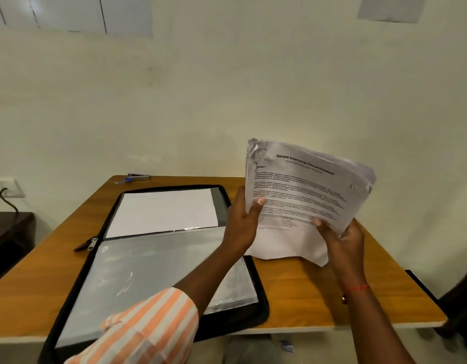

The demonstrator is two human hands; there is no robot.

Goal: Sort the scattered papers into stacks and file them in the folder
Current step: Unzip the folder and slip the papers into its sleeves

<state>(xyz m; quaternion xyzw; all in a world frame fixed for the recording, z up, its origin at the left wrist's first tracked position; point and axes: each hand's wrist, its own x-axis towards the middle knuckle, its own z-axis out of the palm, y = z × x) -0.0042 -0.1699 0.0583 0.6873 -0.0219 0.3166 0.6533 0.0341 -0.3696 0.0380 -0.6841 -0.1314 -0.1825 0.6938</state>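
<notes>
Nearest, the striped sleeve (148, 324). Left hand (243, 222) and right hand (342, 237) both clasp the printed paper stack (306, 195), held upright, lower edge at the tabletop (319, 298). The open zip folder (159, 258) lies left of the grip, long axis running toward the wall; the left hand is nearer it.

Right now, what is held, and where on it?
The paper stack: left hand grips its left edge, right hand its lower edge.
</notes>
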